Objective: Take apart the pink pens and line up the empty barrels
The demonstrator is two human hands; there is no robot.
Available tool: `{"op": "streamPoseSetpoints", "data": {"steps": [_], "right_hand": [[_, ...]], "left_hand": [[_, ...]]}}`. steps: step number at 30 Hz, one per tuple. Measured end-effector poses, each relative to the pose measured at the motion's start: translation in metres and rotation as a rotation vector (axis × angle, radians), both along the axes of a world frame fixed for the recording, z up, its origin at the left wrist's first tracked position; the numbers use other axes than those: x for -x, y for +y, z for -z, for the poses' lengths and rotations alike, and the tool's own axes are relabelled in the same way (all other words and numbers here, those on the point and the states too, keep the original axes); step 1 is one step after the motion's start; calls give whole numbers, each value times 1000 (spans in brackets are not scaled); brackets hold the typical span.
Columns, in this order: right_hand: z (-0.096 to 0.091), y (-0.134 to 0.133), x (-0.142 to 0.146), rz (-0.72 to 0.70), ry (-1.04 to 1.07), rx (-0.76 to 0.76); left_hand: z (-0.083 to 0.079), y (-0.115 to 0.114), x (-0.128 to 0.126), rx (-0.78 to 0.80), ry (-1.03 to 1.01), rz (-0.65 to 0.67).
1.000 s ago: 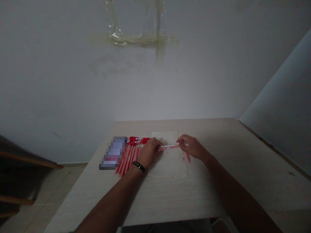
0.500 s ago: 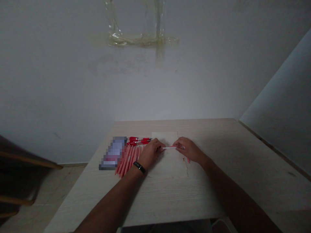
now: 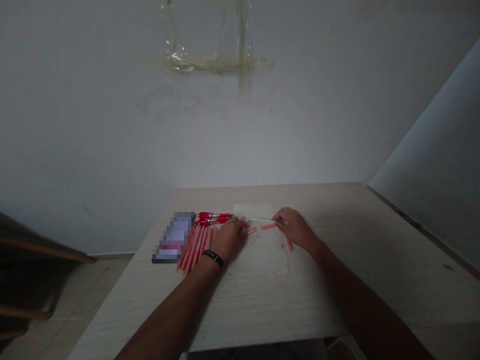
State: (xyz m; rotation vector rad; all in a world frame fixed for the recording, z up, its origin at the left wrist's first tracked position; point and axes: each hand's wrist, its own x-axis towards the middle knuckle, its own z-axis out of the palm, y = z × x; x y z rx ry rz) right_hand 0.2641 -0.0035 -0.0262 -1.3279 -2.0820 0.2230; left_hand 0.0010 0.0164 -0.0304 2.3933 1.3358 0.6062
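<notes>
My right hand pinches a thin white stick, which looks like a pen refill, pointing left. A pink pen barrel extends from under the same fingers; whether they grip it too I cannot tell. My left hand, fingers curled, has a short pink pen piece at its fingertips. Both hands are over a pale sheet on the table. Another pink pen part lies just below my right hand. Left of my left hand lies a row of pink pens, partly covered by that hand.
Several red pens lie behind the pink ones. A phone-like object, pixelated, is at the table's left side. The wooden table meets a wall with tape on it. Slanting wooden bars show at far left.
My hands have moved slightly apart. The white refill, earlier spanning between both hands, now extends only from my right hand, and the pink parts show separately.
</notes>
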Motion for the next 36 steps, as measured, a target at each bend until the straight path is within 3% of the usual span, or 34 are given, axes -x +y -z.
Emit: {"op": "streamPoseSetpoints", "data": {"steps": [7,15,25,32,36], "right_hand": [[0,0,1,-7,17,-8],[0,-1,1,-74,-30,0],[-1,-11,24,-222,-83,-14],[-10,-14,18,-224,3,-4],[-3,-7,3,-163,-32,-3]], "left_hand": [[-3,-5,-4,36,84,65],[-4,-5,-4,-24,-34,38],[-12,-10,-11,-19,-45,256],[-10,-11,-11,-4,-72,196],[-10,-12,-11,5,-76,142]]}}
